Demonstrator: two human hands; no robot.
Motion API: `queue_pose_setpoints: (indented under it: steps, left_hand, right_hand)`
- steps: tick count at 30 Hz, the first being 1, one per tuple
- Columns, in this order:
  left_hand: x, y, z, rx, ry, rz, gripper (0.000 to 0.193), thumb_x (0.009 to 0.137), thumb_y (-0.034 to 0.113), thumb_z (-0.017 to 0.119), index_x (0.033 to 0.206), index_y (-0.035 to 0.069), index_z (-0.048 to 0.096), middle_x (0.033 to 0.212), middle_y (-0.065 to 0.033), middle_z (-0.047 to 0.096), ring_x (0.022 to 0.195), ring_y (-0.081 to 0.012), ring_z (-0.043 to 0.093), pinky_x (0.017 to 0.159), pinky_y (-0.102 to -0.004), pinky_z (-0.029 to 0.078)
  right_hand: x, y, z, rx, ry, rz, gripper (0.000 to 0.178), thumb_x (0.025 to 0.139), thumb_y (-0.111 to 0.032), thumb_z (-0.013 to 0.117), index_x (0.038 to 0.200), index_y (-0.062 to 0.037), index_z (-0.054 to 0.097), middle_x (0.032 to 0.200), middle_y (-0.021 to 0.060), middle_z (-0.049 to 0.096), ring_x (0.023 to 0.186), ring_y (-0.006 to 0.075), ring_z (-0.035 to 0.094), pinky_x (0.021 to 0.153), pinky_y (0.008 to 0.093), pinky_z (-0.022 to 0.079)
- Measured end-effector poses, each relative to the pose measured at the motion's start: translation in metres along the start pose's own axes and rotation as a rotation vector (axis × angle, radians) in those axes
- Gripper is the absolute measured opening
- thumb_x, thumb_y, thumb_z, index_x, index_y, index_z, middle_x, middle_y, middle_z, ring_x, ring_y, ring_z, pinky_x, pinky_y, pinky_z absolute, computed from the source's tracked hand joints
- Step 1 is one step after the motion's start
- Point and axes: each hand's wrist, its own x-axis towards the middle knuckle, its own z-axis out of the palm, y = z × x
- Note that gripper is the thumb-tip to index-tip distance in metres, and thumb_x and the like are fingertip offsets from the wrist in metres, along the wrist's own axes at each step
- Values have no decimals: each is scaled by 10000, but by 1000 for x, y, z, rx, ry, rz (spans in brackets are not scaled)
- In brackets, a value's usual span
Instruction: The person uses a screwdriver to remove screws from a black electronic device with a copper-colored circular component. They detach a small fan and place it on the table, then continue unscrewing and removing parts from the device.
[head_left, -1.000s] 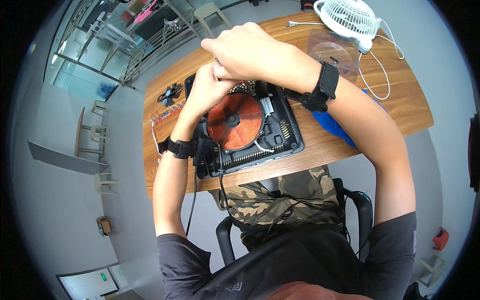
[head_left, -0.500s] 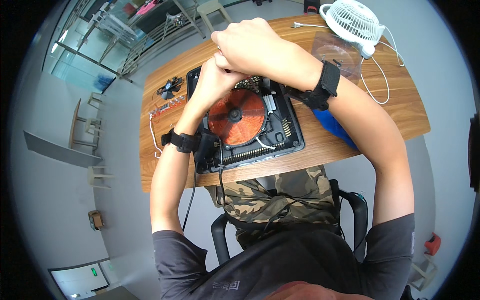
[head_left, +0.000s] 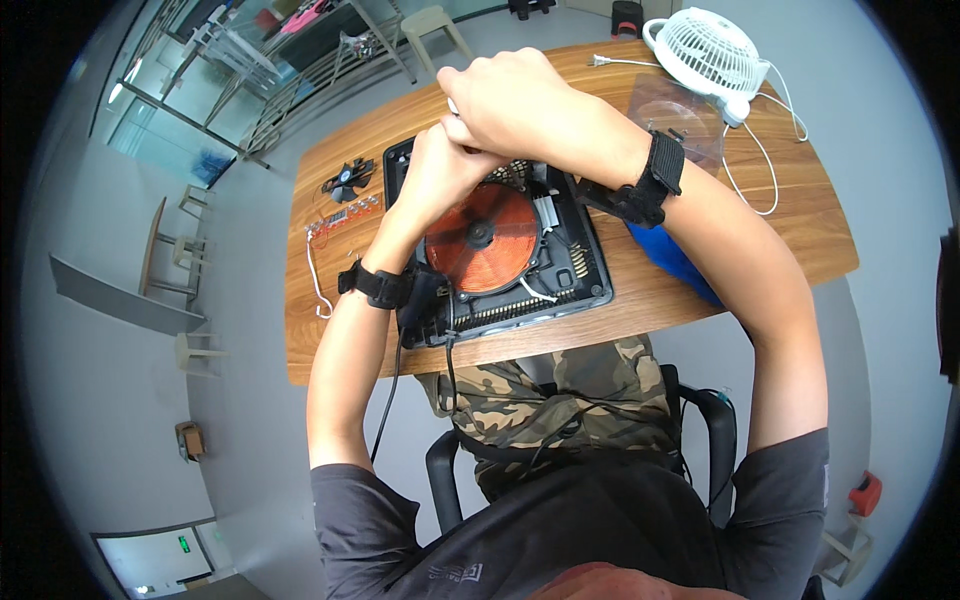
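- Opened black housing (head_left: 578, 280): seated on the wood-grain bench (head_left: 640, 300), in front of the person; far left part hidden by the hands.
- Round copper-coloured coil (head_left: 492, 262): carried inside the housing, dark hub at centre; upper-left edge partly covered by the left hand (head_left: 447, 168).
- White lead (head_left: 538, 291) seen at the coil's near right edge; pale block (head_left: 546, 212) seen at its right.
- Left hand: fingers curled, held over the housing's far left part. Fingertips hidden; whether anything is clamped cannot be told.
- Right hand (head_left: 505, 95): curled, knuckles up, set against the left hand on its far side. Grip contents also hidden, cannot be told.
- Black straps worn on both wrists; a dark box (head_left: 424, 292) is carried at the left one, over the housing's near left corner.
- Left of housing: small black fan (head_left: 348, 180), with a reddish strip board (head_left: 343, 214) placed nearer the person.
- Right: blue item (head_left: 672, 262) partly covered by the right forearm.
- Far right: clear plate (head_left: 655, 100) with small dark parts on it; white fan (head_left: 705, 50) placed just beyond, corded.
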Motion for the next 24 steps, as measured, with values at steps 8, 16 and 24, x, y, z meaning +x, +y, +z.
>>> queue_pose_setpoints:
  steps: [8,16,24]
  left_hand:
    - [-5,-7,2,-146,-47,20,284,833,218,787,961,-18,697,896,-139,740,796,-209,698,732,-347,539]
    - [-2,6,3,17,-57,35,276,830,178,808,1018,-13,739,949,-112,766,904,-150,706,788,-326,550]
    - [1,-10,0,-111,-100,-55,306,841,240,807,987,-15,722,861,-103,745,787,-160,686,732,-326,545]
  right_hand:
    - [-8,-3,-23,96,-104,-4,342,840,-355,689,908,-27,754,849,161,753,789,360,740,702,434,587]
    - [-9,3,-6,75,-11,10,336,828,-318,661,960,-9,650,794,205,724,755,390,723,679,456,578]
    - [-7,7,-10,131,-42,62,398,819,-353,678,973,13,657,835,235,720,798,398,722,714,476,580]
